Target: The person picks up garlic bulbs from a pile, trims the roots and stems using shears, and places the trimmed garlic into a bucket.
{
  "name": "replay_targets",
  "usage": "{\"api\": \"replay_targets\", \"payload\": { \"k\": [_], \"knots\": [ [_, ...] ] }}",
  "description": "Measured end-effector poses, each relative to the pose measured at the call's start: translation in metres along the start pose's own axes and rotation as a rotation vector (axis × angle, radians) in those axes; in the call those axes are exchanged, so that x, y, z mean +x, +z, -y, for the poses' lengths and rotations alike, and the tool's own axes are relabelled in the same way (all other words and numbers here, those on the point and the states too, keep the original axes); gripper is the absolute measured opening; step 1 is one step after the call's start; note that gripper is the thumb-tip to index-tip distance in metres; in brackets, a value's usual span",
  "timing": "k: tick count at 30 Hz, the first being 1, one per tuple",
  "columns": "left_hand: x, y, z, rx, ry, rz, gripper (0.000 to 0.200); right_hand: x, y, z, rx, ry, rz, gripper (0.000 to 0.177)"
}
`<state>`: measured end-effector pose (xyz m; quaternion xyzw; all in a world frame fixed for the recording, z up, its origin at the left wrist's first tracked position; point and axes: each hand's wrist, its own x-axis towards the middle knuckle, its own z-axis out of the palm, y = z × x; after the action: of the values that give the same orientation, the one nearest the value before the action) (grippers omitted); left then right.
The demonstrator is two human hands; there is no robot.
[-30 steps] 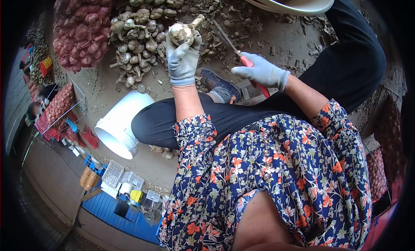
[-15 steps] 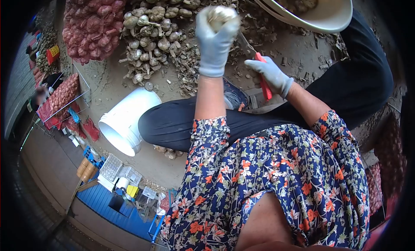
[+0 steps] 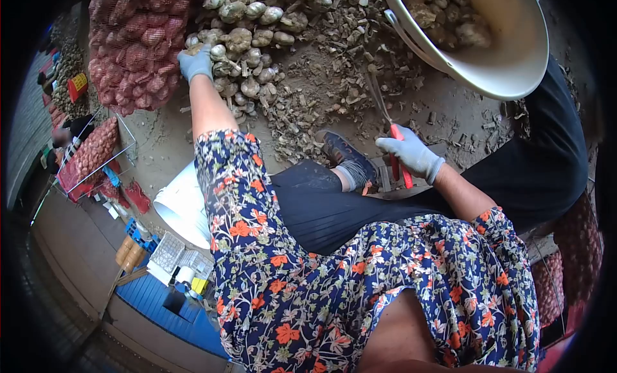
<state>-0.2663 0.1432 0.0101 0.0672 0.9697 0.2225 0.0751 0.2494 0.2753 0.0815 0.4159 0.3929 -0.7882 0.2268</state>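
Observation:
My left hand, in a pale glove, reaches to the left edge of the garlic pile. Its fingers are partly hidden against the bulbs, and whether it grips one cannot be made out. In my right hand, also gloved, are red-handled shears, their long metal blades pointing up and apart from the garlic. Dry stem cuttings cover the ground between the pile and the shears.
A white bucket holding garlic tilts at the upper right. Another white bucket lies on its side by my left arm. A red mesh sack of bulbs stands at the upper left. My shoe rests near the middle.
My left hand has moved left from in front of me to the garlic pile; the bulb it held is no longer seen in it. The shears have opened wider and the view has shifted.

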Motion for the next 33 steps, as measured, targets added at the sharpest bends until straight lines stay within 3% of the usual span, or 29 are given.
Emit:
{"api": "replay_targets", "payload": {
  "k": [1,2,3,5,8,11,18,21,25,29,31,33],
  "knots": [
    [-0.003,0.000,0.000,0.000,0.001,0.000,0.072,0.001,0.003,0.004,-0.174,-0.061,-0.030,0.019],
    [-0.012,-0.004,0.005,0.059,0.161,-0.070,0.070,-0.002,0.002,0.009,-0.222,-0.028,-0.015,0.020],
    [-0.044,-0.019,-0.015,0.124,0.320,-0.139,0.067,0.012,0.000,-0.009,-0.477,-0.190,-0.107,0.023],
    [-0.111,-0.033,-0.063,-0.454,0.320,0.031,0.055,0.003,0.008,0.009,-0.731,-0.448,-0.256,0.026],
    [-0.194,-0.039,-0.095,-0.606,0.332,0.278,0.058,0.008,0.003,0.026,-0.892,-0.571,-0.300,0.037],
    [-0.248,-0.026,-0.107,-0.831,0.248,0.439,0.060,0.010,0.007,0.048,-0.965,-0.662,-0.441,0.035],
    [-0.287,-0.035,-0.122,-0.482,0.453,0.491,0.062,0.008,0.007,0.061,-1.347,-0.718,-0.638,0.048],
    [-0.284,-0.043,-0.122,-0.380,0.432,0.624,0.060,0.003,-0.003,0.059,-1.432,-0.745,-0.617,0.048],
    [-0.285,-0.044,-0.124,-0.269,0.602,0.609,0.054,0.003,-0.010,0.055,-1.425,-0.704,-0.475,0.043],
    [-0.291,-0.034,-0.121,-0.334,0.587,0.575,0.053,-0.003,-0.008,0.053,-1.458,-0.601,-0.485,0.042],
    [-0.295,-0.030,-0.122,-0.497,0.441,0.691,0.052,-0.003,-0.005,0.049,-1.403,-0.605,-0.481,0.044],
    [-0.299,-0.028,-0.121,-0.496,0.422,0.722,0.051,-0.004,-0.001,0.050,-1.414,-0.612,-0.494,0.045]
  ]
}}
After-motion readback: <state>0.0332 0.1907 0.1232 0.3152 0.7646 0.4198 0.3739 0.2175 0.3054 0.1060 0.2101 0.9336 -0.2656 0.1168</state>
